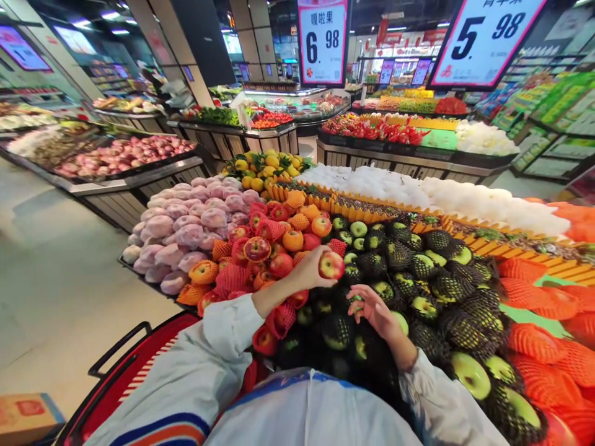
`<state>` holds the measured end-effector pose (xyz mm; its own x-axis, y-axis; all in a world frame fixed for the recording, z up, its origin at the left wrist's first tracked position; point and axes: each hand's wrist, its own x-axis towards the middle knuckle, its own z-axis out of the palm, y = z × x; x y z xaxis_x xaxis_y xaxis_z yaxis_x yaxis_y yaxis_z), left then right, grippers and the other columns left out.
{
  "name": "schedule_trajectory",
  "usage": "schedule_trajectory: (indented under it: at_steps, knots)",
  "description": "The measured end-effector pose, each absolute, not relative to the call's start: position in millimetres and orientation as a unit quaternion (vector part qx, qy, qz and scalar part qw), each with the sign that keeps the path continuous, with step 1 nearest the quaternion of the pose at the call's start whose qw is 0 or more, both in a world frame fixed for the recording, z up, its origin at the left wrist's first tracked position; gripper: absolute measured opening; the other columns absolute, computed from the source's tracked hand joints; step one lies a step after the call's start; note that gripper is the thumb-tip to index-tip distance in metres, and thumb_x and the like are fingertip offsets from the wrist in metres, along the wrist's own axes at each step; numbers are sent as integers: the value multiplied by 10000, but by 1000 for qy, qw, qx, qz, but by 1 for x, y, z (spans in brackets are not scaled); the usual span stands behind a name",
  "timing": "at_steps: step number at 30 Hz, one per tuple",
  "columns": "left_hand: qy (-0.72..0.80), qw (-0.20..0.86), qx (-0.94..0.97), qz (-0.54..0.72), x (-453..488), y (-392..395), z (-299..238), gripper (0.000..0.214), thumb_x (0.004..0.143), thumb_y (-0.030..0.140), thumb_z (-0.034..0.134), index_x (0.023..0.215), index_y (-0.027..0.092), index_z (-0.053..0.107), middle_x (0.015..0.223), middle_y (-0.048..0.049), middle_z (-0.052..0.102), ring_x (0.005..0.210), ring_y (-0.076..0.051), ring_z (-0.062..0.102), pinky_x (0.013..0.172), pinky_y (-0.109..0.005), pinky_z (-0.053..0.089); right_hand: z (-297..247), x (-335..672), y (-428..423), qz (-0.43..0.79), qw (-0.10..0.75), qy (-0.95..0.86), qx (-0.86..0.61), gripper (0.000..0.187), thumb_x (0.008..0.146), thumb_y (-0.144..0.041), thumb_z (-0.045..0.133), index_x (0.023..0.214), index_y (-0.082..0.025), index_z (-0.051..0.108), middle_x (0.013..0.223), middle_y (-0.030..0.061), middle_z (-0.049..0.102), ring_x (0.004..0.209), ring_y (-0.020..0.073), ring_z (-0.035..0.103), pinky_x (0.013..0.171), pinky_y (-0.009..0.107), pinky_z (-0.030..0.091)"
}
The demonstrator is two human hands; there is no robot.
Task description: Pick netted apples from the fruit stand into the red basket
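Two hands are over the fruit stand. Left hand (309,271) is closed round a round red-and-yellow bare apple (331,265), with the fingers wrapped from behind. The fruit is held clear of the pile, above the seam between red and green stock. Right hand (376,311) is held flat and spread, palm down, nothing gripped. It sits just over the green apples in black foam nets (418,266) (contact cannot be told).

Progress, as judged: one apple is up off the heap and not yet set down anywhere. A red plastic shopping basket with black handle (134,362) is seen low on the left, its contents hidden by the white sleeve (218,347).

Red apples in red and orange foam sleeves (260,248) lie under the left forearm, with pink-wrapped fruit (186,229) beyond them.

Room: the stand edge runs near the body. Open grey floor (56,279) is on the left, and free air is seen above the piles. To the right, orange foam nets (548,347) are packed tight, no gap.
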<state>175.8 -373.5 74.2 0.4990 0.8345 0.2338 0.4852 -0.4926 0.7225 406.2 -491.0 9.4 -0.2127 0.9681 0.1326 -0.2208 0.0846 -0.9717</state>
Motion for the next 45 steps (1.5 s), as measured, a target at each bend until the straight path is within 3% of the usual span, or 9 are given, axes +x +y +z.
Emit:
schedule_trajectory:
  at_steps: [2, 6, 11, 15, 21, 26, 33, 40, 45]
  knots:
    - [399, 320, 811, 285, 189, -391, 61, 772, 585, 290, 898, 1255, 222, 520, 1274, -105, 650, 1157, -303, 651, 1047, -436, 510, 6, 406, -493, 535, 529, -541, -375, 739, 788, -820, 573, 1180, -203, 684, 973, 132, 729, 689, 276, 695, 461, 353, 512]
    - [380, 373, 795, 290, 208, -419, 40, 802, 583, 325, 914, 1287, 239, 539, 1278, -110, 660, 1178, -310, 652, 1069, -448, 502, -1, 406, -501, 362, 603, -551, -449, 299, 919, -554, 644, 926, -255, 652, 763, 20, 639, 610, 194, 580, 548, 332, 489]
    - [346, 406, 800, 273, 223, -440, 23, 839, 569, 343, 938, 1311, 211, 568, 1321, -138, 656, 1207, -324, 645, 1090, -462, 489, 4, 406, -506, 204, 594, -604, -489, 79, 913, -329, 684, 924, -258, 649, 896, 55, 644, 787, 236, 595, 724, 405, 517]
    - [317, 412, 815, 255, 232, -438, 17, 774, 635, 406, 908, 1303, 171, 596, 1315, -158, 673, 1177, -329, 662, 1045, -456, 515, 6, 406, -500, 171, 535, -658, -502, 283, 865, -306, 728, 1131, -248, 651, 1178, 119, 645, 1113, 320, 596, 998, 527, 484]
    - [263, 429, 853, 138, 235, -391, 26, 666, 593, 299, 910, 1206, 146, 700, 1190, -117, 749, 1069, -304, 704, 974, -403, 545, -3, 405, -492, 174, 468, -691, -523, 386, 948, -343, 648, 1301, -222, 547, 1225, 129, 641, 1143, 297, 624, 1030, 504, 519]
    - [466, 323, 794, 221, 236, -349, 21, 280, 850, 102, 605, 1069, 179, 763, 1235, -94, 723, 1205, -239, 640, 1113, -377, 453, -10, 409, -494, 146, 456, -698, -533, 686, 818, -384, 797, 1389, -197, 465, 1347, 178, 560, 1291, 346, 553, 1104, 553, 481]
    - [566, 288, 744, 206, 236, -339, -4, 180, 862, 314, 700, 801, 158, 767, 1068, -146, 750, 1073, -300, 685, 1017, -405, 502, -9, 408, -498, 118, 450, -728, -503, 503, 775, -340, 839, 1213, -235, 615, 1250, 137, 675, 1151, 314, 657, 1026, 505, 550]
    - [550, 258, 719, 338, 229, -362, 23, 175, 964, 255, 569, 953, 159, 715, 1099, -115, 741, 1063, -226, 677, 983, -333, 495, 8, 418, -502, 118, 421, -764, -474, 497, 734, -215, 775, 1222, -225, 679, 1218, 127, 725, 1129, 323, 667, 1021, 508, 543]
    - [441, 313, 706, 457, 217, -406, 47, 60, 877, 241, 669, 861, 197, 631, 901, -31, 698, 892, -183, 656, 849, -291, 519, 9, 423, -499, 182, 376, -781, -464, 422, 718, -271, 838, 1124, -228, 731, 1155, 119, 751, 1044, 322, 699, 943, 502, 568]
